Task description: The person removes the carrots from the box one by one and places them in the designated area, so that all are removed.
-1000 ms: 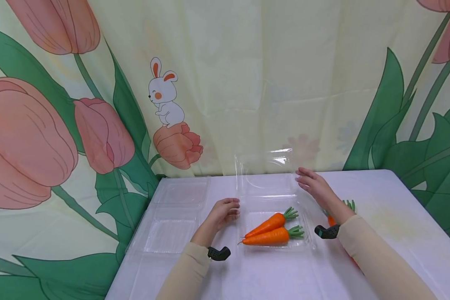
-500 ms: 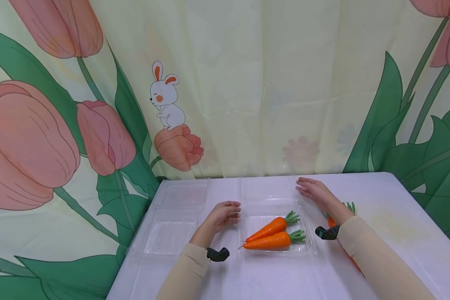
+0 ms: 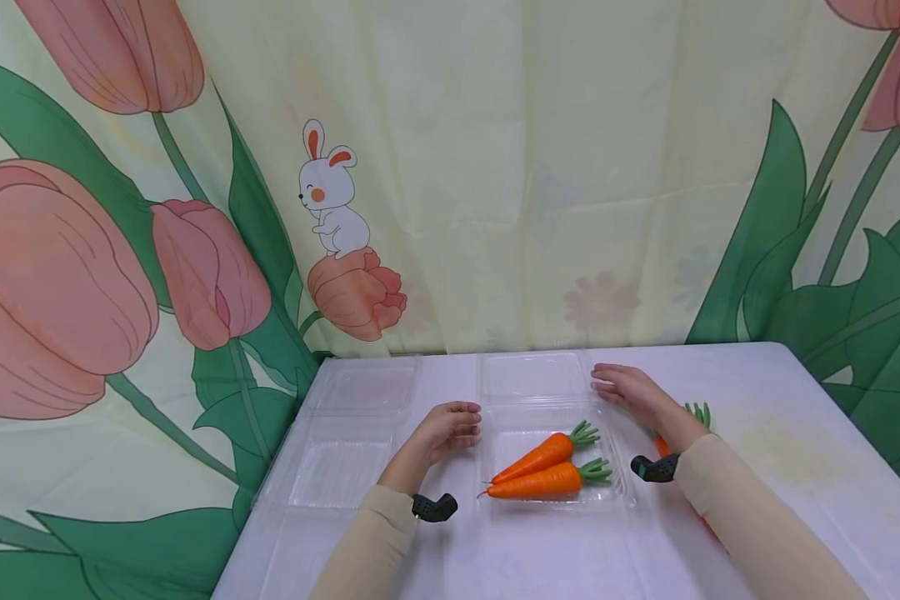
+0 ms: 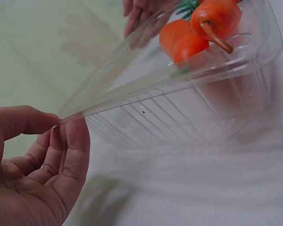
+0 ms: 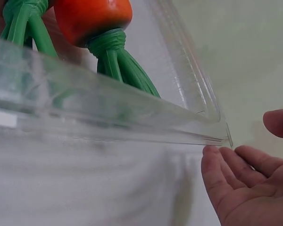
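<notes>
Two orange carrots [image 3: 536,481] with green tops lie side by side in the base of a clear plastic clamshell box [image 3: 621,492]. Its lid [image 3: 532,377] lies folded back flat on the far side. My left hand [image 3: 447,429] is at the box's left side; in the left wrist view its thumb and fingers [image 4: 75,141] pinch the rim near a corner. On the opposite side is my right hand [image 3: 630,392], fingers extended and thumb apart. Seen from the right wrist, those fingertips [image 5: 211,153] are right at a rim corner, just below it.
Another clear clamshell box [image 3: 345,462] lies opened out at the table's left. A further carrot [image 3: 662,446] rests to the right, mostly covered by my right forearm. A tulip-printed curtain [image 3: 495,167] hangs behind the white table's [image 3: 817,500] back edge.
The lid stood upright one second ago and has swung back to lie flat on the table. My right hand has dropped slightly; my left has hardly moved.
</notes>
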The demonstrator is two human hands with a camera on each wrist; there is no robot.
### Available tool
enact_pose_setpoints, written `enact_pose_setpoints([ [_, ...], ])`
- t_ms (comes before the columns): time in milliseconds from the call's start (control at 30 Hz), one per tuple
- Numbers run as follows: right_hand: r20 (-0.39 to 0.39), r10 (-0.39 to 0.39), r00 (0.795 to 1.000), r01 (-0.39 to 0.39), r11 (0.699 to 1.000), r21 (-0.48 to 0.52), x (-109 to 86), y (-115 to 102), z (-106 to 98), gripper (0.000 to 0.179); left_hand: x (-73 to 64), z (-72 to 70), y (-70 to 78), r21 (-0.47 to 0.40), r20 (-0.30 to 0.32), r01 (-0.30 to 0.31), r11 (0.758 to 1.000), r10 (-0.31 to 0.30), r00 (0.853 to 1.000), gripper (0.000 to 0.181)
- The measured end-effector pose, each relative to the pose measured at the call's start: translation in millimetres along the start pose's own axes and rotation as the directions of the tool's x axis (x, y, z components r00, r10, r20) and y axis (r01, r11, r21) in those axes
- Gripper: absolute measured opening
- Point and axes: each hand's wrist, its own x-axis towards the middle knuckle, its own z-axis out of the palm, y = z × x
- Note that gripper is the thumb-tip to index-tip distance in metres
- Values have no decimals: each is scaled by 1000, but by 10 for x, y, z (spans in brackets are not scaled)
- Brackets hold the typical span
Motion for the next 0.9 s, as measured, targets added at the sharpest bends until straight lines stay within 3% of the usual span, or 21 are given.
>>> enact_pose_setpoints([
  [167, -29, -28, 999, 27, 999, -39, -30, -27, 8, 61, 11, 1, 2, -7, 2, 0, 1000, 0, 1000, 37],
  [367, -172, -70, 983, 40, 984, -175, -133, -91, 76, 55, 23, -12, -13, -17, 2, 14, 1000, -14, 1000, 39],
  [467, -203, -97, 974, 56, 979, -198, -197, -131, 111, 53, 18, -11, -21, -17, 0, 9, 1000, -9, 1000, 39],
  [733, -129, -107, 986, 74, 968, -238, -406, -254, 199, 54, 16, -15, -34, -13, 7, 2, 1000, -2, 1000, 40],
  [900, -11, -145, 989, 133, 936, -326, -576, -314, 296, 48, 16, -19, -38, 0, 14, -12, 1000, 12, 1000, 40],
])
